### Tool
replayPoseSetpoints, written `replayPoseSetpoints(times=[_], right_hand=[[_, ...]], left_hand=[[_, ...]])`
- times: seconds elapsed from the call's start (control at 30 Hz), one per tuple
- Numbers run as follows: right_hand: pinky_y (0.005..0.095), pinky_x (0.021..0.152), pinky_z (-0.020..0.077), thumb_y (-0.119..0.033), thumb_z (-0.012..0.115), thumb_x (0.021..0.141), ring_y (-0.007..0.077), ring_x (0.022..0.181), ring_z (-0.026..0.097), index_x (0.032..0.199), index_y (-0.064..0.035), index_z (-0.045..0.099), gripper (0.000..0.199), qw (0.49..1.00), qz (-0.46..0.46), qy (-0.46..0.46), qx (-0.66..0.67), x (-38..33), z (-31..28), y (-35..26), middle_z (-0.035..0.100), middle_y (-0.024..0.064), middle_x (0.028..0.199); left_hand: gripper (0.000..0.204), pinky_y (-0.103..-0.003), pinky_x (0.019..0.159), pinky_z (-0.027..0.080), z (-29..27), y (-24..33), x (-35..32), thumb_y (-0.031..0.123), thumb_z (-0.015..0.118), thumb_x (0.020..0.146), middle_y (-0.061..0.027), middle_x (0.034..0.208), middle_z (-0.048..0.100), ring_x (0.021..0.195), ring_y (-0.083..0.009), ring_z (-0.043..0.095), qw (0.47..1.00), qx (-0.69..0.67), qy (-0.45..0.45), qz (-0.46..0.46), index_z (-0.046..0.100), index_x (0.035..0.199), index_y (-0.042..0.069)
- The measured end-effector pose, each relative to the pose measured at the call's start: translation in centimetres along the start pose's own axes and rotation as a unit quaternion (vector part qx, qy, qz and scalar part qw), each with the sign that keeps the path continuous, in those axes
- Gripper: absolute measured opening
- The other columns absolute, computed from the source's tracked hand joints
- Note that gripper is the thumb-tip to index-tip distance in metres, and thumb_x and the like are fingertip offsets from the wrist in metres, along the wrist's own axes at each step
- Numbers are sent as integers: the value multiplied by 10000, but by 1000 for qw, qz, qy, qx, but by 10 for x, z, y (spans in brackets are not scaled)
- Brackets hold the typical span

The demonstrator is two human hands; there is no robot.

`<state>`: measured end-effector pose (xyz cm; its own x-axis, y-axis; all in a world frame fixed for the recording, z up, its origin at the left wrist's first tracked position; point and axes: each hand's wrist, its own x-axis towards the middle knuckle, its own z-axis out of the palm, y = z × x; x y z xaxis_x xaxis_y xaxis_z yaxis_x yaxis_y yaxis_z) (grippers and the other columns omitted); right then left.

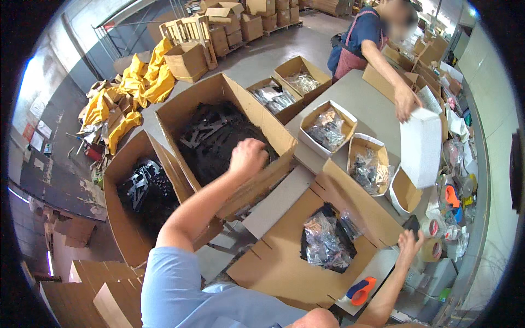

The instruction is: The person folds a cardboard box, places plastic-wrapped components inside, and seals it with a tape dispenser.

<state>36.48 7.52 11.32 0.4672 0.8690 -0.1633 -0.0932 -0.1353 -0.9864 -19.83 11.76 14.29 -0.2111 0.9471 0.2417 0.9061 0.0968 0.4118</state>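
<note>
The large cardboard box stands open on the floor to the left of the grey table, tilted toward the person and filled with a dark heap of black plastic parts. The left hand hovers over the box's near wall, clenched into a loose fist; whether it holds one of the parts cannot be told. The right hand is spread open, fingers splayed, near the rolls of tape at the table's right side, gripping nothing visible. Just below it an orange and blue tool lies on the table edge. A flat carton with bagged parts sits between the 2 arms. Across the table, another person's hand touches a white box.
</note>
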Motion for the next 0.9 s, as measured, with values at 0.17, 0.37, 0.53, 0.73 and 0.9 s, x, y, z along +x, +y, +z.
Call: replayPoseSetpoints(times=[0.17,0.37,0.53,0.73,0.9], right_hand=[[251,574,452,-121,564,865,148,670,549,1286,-86,355,472,999,23,-13,-37,-108,-3,69,555,63,920],[240,528,444,-107,561,858,150,682,554,1170,-94,435,337,990,121,53,-42,-230,-52,136,583,85,915],[241,525,453,-117,591,849,141,667,569,1137,-74,470,316,972,175,122,-94,-269,-26,111,590,80,886],[258,667,497,-98,595,872,147,799,608,1156,-46,497,305,988,86,-12,-126,-271,17,103,611,84,957],[268,782,474,-85,613,867,125,908,582,1173,-41,520,323,985,27,-163,-47,-280,108,66,619,64,1010]], left_hand=[[459,-423,904,467,56,-188,50,393,627,798,-174,1151,571,1090,-345,532,952,148,-116,-243,630,1048,8],[646,-373,901,473,57,-154,74,408,824,608,-95,1147,594,1072,-248,565,919,125,-166,-336,600,1102,57],[466,-368,707,519,26,-160,95,239,752,636,-139,889,679,810,-255,656,944,-73,-266,-179,633,992,-36],[329,-316,738,490,-93,-79,47,63,672,717,-128,874,679,831,-175,641,925,-344,-162,-22,596,1026,-21],[257,-297,706,506,-147,23,-39,47,678,771,-106,867,691,801,-124,645,920,-360,-81,128,593,1003,-25]])
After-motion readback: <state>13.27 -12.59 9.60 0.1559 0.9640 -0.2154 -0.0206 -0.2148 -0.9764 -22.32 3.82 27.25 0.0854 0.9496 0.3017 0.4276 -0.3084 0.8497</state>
